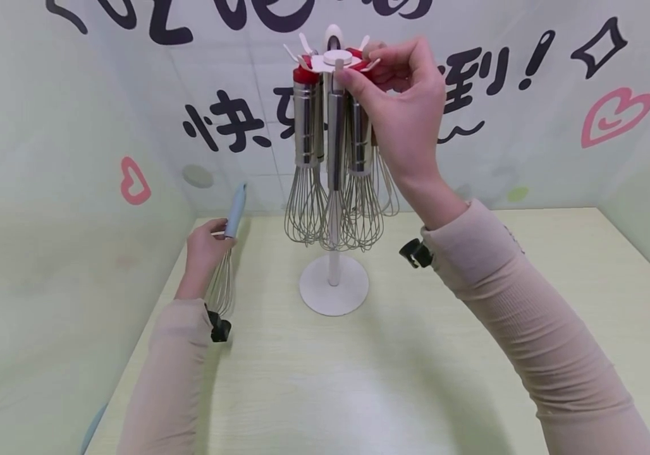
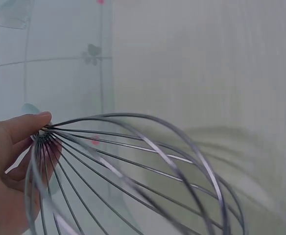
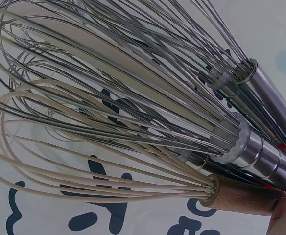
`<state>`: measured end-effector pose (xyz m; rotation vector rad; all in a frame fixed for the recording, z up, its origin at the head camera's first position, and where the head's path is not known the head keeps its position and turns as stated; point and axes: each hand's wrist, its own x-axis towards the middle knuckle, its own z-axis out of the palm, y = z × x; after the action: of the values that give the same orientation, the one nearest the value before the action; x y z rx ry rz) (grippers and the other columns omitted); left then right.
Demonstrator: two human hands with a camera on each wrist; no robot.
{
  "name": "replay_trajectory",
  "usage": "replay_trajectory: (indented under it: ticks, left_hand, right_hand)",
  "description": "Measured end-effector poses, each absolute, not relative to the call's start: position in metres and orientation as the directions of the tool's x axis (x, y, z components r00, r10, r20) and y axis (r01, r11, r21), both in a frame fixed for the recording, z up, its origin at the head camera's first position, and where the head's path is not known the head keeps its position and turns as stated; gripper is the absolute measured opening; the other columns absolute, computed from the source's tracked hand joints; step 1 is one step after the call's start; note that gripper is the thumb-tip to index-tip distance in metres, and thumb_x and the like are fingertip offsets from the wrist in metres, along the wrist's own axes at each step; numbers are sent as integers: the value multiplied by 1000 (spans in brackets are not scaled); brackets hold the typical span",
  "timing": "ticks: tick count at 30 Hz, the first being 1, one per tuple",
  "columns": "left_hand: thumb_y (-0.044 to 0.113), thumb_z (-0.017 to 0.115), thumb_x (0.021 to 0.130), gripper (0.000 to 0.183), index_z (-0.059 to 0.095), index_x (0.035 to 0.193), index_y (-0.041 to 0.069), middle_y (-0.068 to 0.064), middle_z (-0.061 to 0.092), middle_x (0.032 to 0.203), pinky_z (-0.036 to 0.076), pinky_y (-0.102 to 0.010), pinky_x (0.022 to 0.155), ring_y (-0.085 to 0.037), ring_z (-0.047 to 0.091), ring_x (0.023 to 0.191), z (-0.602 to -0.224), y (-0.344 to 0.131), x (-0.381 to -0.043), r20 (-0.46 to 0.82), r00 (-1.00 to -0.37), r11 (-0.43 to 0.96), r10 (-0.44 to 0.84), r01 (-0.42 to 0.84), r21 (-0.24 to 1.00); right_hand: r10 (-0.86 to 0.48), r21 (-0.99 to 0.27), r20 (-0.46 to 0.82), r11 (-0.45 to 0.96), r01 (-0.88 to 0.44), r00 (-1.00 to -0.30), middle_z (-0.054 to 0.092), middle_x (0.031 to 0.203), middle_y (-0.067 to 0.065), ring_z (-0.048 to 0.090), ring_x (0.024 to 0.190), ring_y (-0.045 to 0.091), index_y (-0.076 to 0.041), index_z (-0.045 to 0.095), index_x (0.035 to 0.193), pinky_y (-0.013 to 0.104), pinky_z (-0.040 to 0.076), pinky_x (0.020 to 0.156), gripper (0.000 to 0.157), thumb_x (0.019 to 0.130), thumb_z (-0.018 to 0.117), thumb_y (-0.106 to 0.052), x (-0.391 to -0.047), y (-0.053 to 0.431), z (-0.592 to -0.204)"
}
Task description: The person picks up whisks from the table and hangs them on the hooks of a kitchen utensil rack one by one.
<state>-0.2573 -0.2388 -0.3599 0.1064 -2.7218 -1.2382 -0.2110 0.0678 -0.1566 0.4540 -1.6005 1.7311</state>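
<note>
My left hand [image 1: 204,253] grips a balloon whisk with a light blue handle [image 1: 236,212] low on that handle, beside the left wall. Its wire loops [image 2: 157,166] hang downward and fill much of the left wrist view. A white whisk stand [image 1: 333,300] rises mid-table, with hooks around its top. My right hand [image 1: 407,101] pinches the right side of that hooked top between thumb and curled fingers. Several steel-handled whisks [image 1: 305,120] hang there, some with red ends. A wooden-handled whisk [image 3: 243,197] hangs close by the right fingers; the hand partly hides it in the head view.
The pale wooden table [image 1: 302,373] is bounded by a printed backdrop [image 1: 245,170] and side curtains. A light blue object [image 1: 94,426] shows past the table's left edge. Black camera clips [image 1: 416,253] sit at both cuffs.
</note>
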Motion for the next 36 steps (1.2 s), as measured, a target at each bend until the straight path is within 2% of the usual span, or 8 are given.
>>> replay_trajectory:
  ticks: [9,14,20,28,36]
  left_hand:
    - [6,63,89,53,47,139,2,-24,55,135,51,-46,101,-36,57,121,-333,-227,-254,143,-976,570,-164,25,821]
    - [8,65,89,52,49,138,6,-16,54,138,51,-40,102,-29,57,123,-313,-218,-250,169,-963,507,-207,42,861]
    - [8,65,88,52,50,138,10,-11,54,139,53,-30,100,-24,57,122,-292,-207,-245,198,-950,442,-240,75,894]
    - [10,68,86,52,54,136,16,-6,55,136,54,-23,95,-15,57,115,-266,-190,-233,269,-925,353,-270,165,921]
    - [3,71,82,51,59,131,14,-6,56,130,55,-20,94,-15,58,111,-243,-173,-217,335,-904,213,-265,284,935]
  right_hand:
    - [260,-701,694,32,-713,-671,62,95,1,54,76,11,-2,57,93,19,47,74,28,76,79,-5,-210,67,-157]
    - [249,-685,712,42,-727,-657,63,97,4,55,76,11,0,58,96,19,48,75,28,77,78,-5,-210,67,-158]
    - [225,-676,720,12,-737,-657,61,95,1,55,78,11,-1,58,96,20,49,76,27,77,77,-1,-209,69,-158]
    - [166,-638,761,18,-770,-627,59,96,0,56,80,11,3,57,102,21,52,79,25,81,72,1,-210,73,-160]
    - [127,-661,743,-18,-750,-657,60,99,-1,57,87,12,3,59,106,20,53,82,30,79,71,6,-214,79,-162]
